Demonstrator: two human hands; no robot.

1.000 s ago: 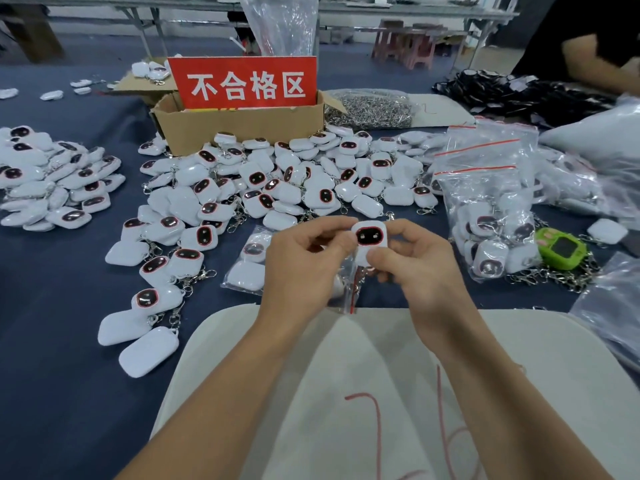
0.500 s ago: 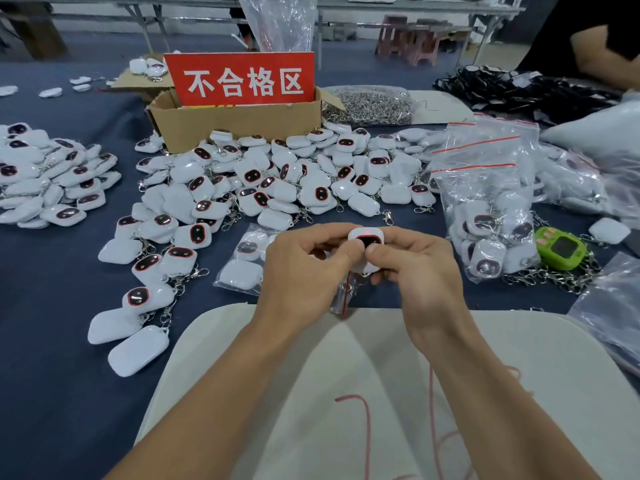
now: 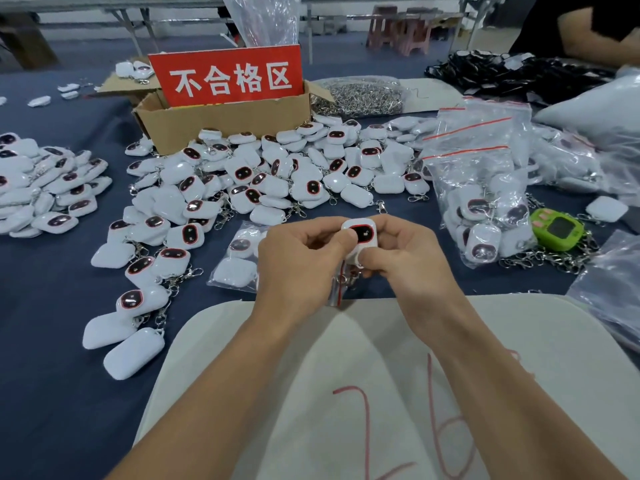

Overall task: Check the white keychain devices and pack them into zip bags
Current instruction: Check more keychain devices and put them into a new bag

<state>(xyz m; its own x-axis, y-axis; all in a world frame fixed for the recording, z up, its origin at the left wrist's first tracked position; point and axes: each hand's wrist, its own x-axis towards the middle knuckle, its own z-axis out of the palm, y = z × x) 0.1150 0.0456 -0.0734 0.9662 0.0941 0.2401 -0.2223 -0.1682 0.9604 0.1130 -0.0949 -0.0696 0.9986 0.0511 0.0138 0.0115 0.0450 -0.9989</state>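
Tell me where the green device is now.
The green device lies at right in the head view, just right of the filled zip bag.

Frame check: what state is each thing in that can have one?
held keychain device: screen up, pinched between both hands
left hand: grips the device
right hand: grips the device
cardboard box: flaps open
green device: lying flat, screen dark
small zip bag: lying flat, devices inside

Fig.: L hand (image 3: 304, 268) & R hand (image 3: 412, 263), both bare; forearms bare from wrists to lower frame edge.
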